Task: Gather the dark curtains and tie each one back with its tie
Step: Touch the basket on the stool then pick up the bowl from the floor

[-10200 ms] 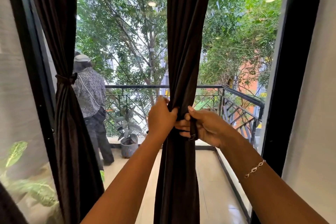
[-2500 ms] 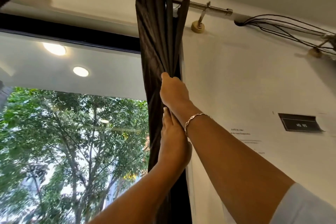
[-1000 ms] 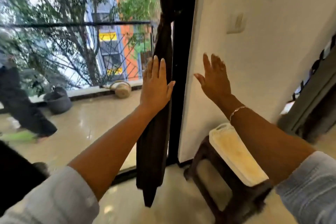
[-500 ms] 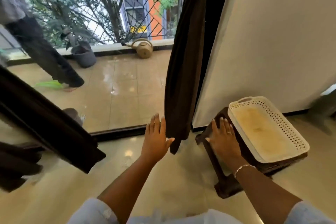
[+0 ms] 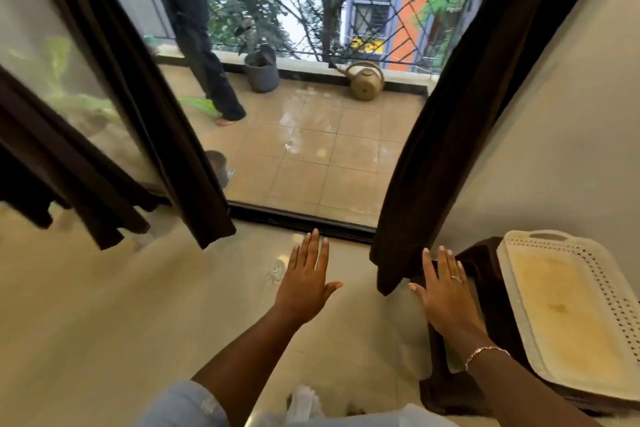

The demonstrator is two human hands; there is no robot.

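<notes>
Both hands flat, fingers straight, holding nothing: left hand (image 5: 306, 282) over bare floor (image 5: 104, 322), right hand (image 5: 446, 291) just beside the hem of the right curtain (image 5: 450, 135); contact there unclear. Right curtain hangs bunched along the wall edge of the glass door (image 5: 311, 156), left curtain (image 5: 152, 107) hangs bunched at the door's other side, another dark curtain (image 5: 52, 166) further left. A dark stool (image 5: 481, 260) carrying a white tray (image 5: 568, 315) is by the right hand; on the balcony are a standing person (image 5: 197, 45), a pot (image 5: 261, 71) and a watering can (image 5: 367, 80).
</notes>
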